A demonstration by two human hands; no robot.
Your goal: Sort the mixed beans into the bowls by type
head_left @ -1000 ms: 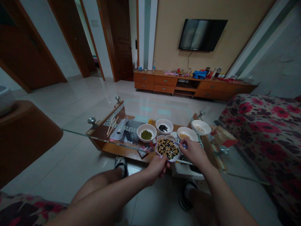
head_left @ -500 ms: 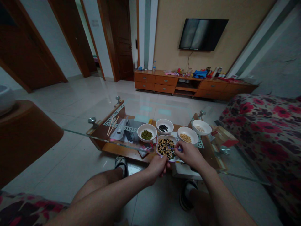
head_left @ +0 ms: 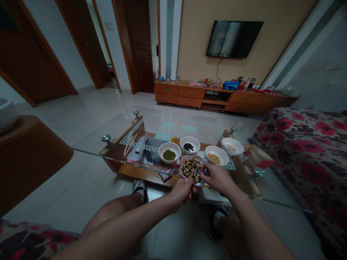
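Note:
A white, purple-edged bowl (head_left: 200, 159) with a wavy rim stands near the front edge of the glass table, full of mixed yellow and black beans (head_left: 191, 169). My left hand (head_left: 182, 191) pinches its near rim. In my right hand (head_left: 217, 177), closed at the bowl's right side, is a thin purple-blue utensil (head_left: 198, 173); its tip reaches among the beans, and its exact kind is unclear. Around it sit white bowls: one (head_left: 175, 148) of green beans, one (head_left: 196, 144) of black beans, one (head_left: 223, 158) of yellow beans, one (head_left: 239, 148) with pale pieces.
Chopsticks (head_left: 130, 144) lie at the left of the glass table (head_left: 89, 151), near papers on the shelf below. A white box (head_left: 214, 198) is under my right forearm. A flowered sofa (head_left: 306, 144) borders the right, and a low cabinet (head_left: 189, 94) stands behind.
My right hand has shifted slightly to the left with the utensil, whose angle in the bowl differs a little. My left hand stays on the rim.

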